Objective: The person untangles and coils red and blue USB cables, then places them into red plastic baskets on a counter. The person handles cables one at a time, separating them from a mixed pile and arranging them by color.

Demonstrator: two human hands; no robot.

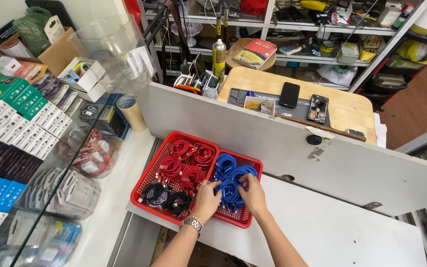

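Both hands work inside the smaller red basket (245, 216) at the lower middle of the frame, which is filled with coiled blue cables (231, 178). The left hand (207, 198), with a metal wristwatch (192, 223) on its wrist, lies at the basket's left edge, its fingers (215, 187) curled down into the blue coils. The right hand (253, 194) lies just beside it to the right, its fingers (243, 182) also bent and pressed into the same pile. The blue cables sit directly under and between the fingers of both hands, touching them; the fingers are narrow and curled around strands of cable, though whether each hand has a firm hold on one coil cannot be told.

Touching the left side of this basket is a larger red basket (147, 175) holding coiled red cables (186, 160), with a few black cables (176, 201) at its near edge. Both baskets rest on a white desk (332, 222). A grey board (273, 138) stands behind them. To the left is a glass display case (30, 148) of boxed goods. In the upper middle a wooden desk (352, 106) carries a dark phone (289, 94) and an opened phone (318, 109).
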